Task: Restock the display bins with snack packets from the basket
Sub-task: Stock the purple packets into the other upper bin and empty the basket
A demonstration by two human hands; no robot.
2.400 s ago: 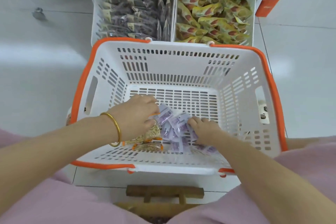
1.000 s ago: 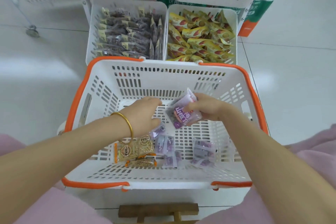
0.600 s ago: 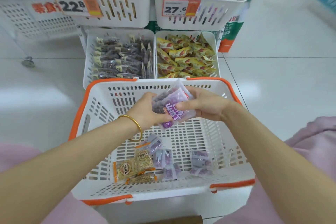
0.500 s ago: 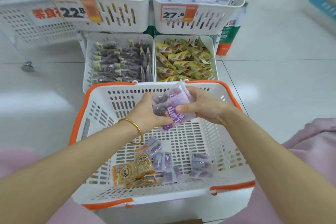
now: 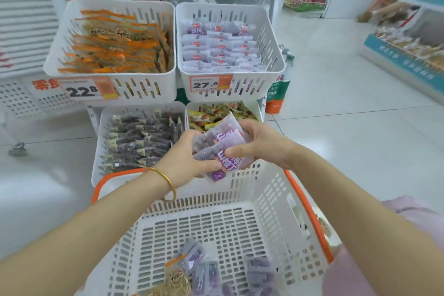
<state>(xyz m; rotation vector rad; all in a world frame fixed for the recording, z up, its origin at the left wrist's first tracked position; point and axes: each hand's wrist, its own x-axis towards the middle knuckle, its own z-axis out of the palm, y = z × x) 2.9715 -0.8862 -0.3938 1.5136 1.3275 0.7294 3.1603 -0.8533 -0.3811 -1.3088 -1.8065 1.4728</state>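
Your left hand point(image 5: 185, 161), right hand point(image 5: 254, 144) both clutch purple plastic snack packets point(image 5: 222, 149) above orange-rimmed white slotted basket point(image 5: 271, 199). Stack looks loose, slick: could fan out, slip, drop back into basket.

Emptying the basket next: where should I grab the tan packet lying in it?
Probably pinch the tan packet by its orange sealed end, coming straight down from above: it lies flat on the basket floor, that thin end on the far side.
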